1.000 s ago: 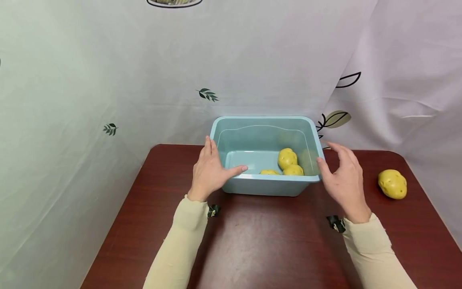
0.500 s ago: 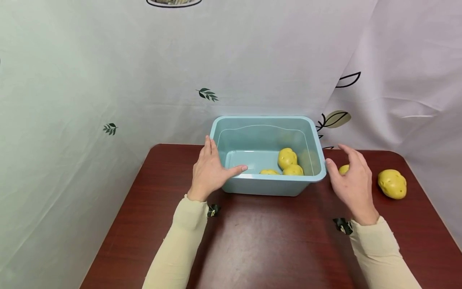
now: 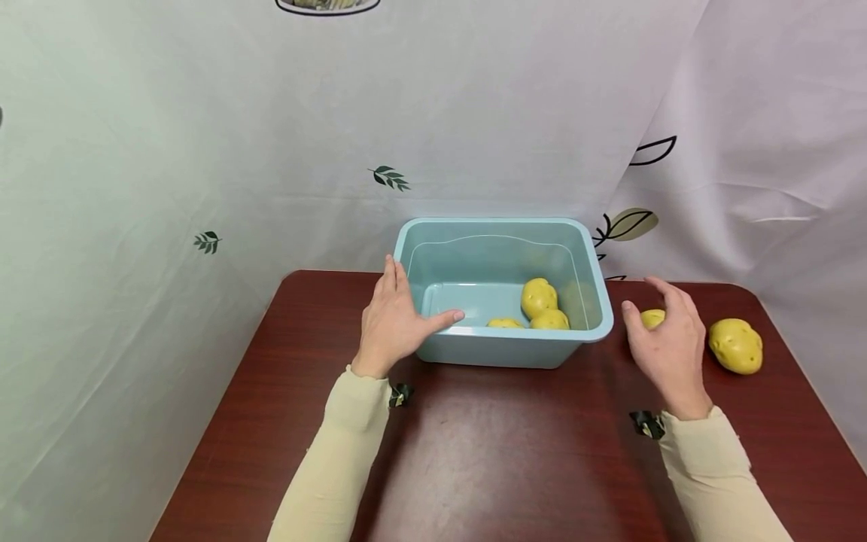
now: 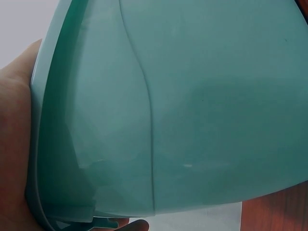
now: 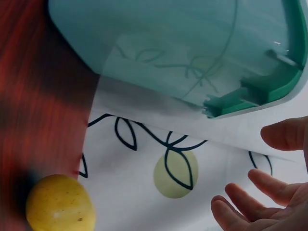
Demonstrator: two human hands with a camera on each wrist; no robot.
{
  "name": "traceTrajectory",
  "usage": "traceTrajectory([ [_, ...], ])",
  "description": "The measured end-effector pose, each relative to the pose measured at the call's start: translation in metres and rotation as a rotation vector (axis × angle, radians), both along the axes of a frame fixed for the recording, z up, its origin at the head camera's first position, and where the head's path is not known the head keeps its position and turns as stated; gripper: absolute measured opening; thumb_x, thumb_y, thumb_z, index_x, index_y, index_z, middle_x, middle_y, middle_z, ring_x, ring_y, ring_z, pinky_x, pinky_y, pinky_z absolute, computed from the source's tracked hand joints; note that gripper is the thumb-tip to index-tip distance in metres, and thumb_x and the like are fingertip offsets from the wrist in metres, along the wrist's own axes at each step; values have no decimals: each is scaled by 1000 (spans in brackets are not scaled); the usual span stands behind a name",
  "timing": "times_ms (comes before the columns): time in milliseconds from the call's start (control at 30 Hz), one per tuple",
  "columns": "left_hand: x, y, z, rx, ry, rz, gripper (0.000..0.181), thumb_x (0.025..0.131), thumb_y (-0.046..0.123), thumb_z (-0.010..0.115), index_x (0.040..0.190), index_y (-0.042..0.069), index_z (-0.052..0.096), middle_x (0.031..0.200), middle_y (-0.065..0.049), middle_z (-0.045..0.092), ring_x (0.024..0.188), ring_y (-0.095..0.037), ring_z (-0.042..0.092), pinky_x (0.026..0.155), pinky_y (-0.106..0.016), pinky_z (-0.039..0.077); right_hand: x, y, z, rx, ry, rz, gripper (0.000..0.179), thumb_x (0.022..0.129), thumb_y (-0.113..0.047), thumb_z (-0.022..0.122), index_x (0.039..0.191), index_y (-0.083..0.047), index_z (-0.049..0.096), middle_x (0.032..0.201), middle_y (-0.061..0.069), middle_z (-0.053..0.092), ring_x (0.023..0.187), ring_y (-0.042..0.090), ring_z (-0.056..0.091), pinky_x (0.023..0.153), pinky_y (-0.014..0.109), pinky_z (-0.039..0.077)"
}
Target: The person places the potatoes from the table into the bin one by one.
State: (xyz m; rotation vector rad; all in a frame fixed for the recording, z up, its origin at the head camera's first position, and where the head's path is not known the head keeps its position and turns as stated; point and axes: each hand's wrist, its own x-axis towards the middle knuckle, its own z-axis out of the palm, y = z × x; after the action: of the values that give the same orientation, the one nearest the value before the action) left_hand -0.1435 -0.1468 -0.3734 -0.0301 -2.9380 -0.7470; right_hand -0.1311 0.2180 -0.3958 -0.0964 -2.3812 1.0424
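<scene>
A pale blue plastic bin (image 3: 501, 354) stands at the back of the table with several yellow potatoes (image 3: 539, 297) inside, at its right end. My left hand (image 3: 393, 324) rests on the bin's front left corner, fingers extended along the left side and thumb lying over the front rim. Past the bin's right side, my right hand (image 3: 670, 346) hovers with thumb and fingers spread, holding nothing. Another potato (image 3: 652, 318) shows partly behind that hand, between thumb and fingers in the head view. In the right wrist view, a potato (image 5: 60, 204) lies on the table, apart from the fingers.
Farther right on the dark red table (image 3: 501, 444) lies one more potato (image 3: 736, 346), near the right edge. A white cloth (image 3: 501, 113) with leaf prints hangs right behind the bin and along both sides.
My right hand has moved right, away from the bin's right rim. A potato behind it, hidden one second ago, now shows. My left hand and the bin have stayed in place.
</scene>
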Motion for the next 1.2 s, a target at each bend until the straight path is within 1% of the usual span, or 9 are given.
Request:
traceTrajectory([
  [267, 1, 0, -1, 8, 7, 0, 138, 67, 92, 57, 159, -1, 14, 169, -9, -1, 152, -31, 18, 98, -59, 44, -4, 8, -10, 2, -12, -23, 50, 91, -20, 69, 135, 1, 60, 135, 27, 57, 125, 45, 49, 102, 61, 35],
  [467, 1, 0, 0, 5, 20, 1, 137, 67, 91, 58, 159, -2, 17, 169, -10, 1, 151, -31, 20, 94, -59, 47, -6, 14, -16, -2, -43, -32, 53, 90, -22, 70, 136, 2, 58, 136, 28, 56, 126, 46, 48, 104, 61, 34],
  [667, 1, 0, 0, 0, 24, -1, 137, 67, 91, 58, 159, -2, 17, 169, -11, 2, 150, -30, 21, 91, -57, 49, -6, 21, -23, -1, -105, -40, 60, 89, -25, 74, 139, 1, 55, 139, 28, 53, 129, 45, 46, 105, 60, 32],
  [800, 0, 0, 0, 0, 23, 0, 137, 67, 90, 59, 159, -2, 16, 169, -11, 2, 151, -30, 20, 91, -57, 48, -7, 26, -28, 5, -148, -47, 64, 89, -28, 75, 142, 1, 53, 141, 28, 52, 131, 45, 44, 105, 60, 32],
  [933, 1, 1, 0, 1, 26, 2, 137, 67, 90, 59, 159, -2, 16, 169, -11, 2, 151, -30, 21, 92, -58, 48, -9, 30, -32, 12, -195, -55, 67, 90, -30, 73, 144, 2, 50, 143, 29, 49, 134, 46, 41, 108, 61, 29],
  [1100, 1, 1, -1, 10, 22, 4, 137, 67, 90, 59, 160, -1, 14, 169, -10, 1, 151, -30, 20, 94, -61, 45, -11, 34, -37, 27, -221, -64, 70, 89, -32, 74, 144, 3, 48, 142, 31, 49, 134, 47, 40, 109, 60, 28],
  [1200, 1, 1, -1, 11, 20, 4, 138, 67, 90, 59, 160, -1, 14, 169, -10, 1, 151, -30, 20, 95, -60, 45, -11, 36, -40, 36, -240, -62, 72, 90, -34, 73, 144, 5, 47, 141, 32, 48, 133, 48, 40, 109, 60, 28],
])
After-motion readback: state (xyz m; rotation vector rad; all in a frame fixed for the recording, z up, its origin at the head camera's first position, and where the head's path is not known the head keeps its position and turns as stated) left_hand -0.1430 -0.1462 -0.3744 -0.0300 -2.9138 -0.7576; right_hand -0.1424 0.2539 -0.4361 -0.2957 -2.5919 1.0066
